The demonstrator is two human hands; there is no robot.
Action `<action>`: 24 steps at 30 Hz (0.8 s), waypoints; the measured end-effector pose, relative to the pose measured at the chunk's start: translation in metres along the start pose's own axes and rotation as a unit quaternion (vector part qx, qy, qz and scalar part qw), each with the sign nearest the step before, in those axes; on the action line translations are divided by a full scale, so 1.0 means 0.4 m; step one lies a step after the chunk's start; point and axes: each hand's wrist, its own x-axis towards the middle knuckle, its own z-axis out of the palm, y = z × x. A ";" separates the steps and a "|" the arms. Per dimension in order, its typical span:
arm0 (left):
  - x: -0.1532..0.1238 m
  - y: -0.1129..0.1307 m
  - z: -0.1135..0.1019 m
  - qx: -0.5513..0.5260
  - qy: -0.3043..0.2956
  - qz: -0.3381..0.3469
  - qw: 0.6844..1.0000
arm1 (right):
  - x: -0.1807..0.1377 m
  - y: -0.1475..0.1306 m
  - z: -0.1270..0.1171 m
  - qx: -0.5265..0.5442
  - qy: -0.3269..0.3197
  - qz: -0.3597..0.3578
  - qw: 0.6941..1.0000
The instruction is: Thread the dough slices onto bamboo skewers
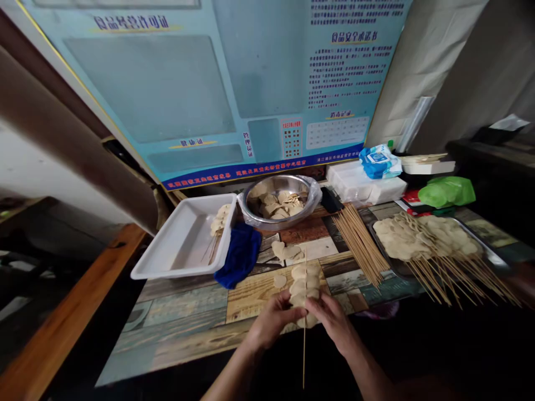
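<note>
My left hand [273,318] and my right hand [330,317] meet at the table's front edge, both pinched on a bamboo skewer [304,356] that runs toward me. Pale round slices [304,281] are threaded along its far part, lying on the table. Both hands press the nearest slices on the stick. A few loose slices [286,250] lie just beyond, and one single slice [280,281] sits to the left.
A white tray [184,245] with one finished skewer stands at the left, a blue cloth [239,255] beside it. A steel bowl [278,203] of slices sits behind. Bare skewers [359,242] lie to the right, next to a metal tray [485,250] piled with finished skewers.
</note>
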 end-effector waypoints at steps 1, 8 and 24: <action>-0.002 -0.003 0.005 -0.002 -0.006 -0.009 1.000 | 0.003 0.003 0.006 0.022 -0.005 0.009 1.000; -0.021 -0.026 -0.004 -0.001 0.042 -0.077 0.996 | 0.031 0.026 0.030 0.167 0.085 0.008 0.982; -0.015 0.006 -0.089 -0.135 0.143 -0.025 0.980 | 0.118 -0.048 -0.088 0.293 0.204 -0.074 0.931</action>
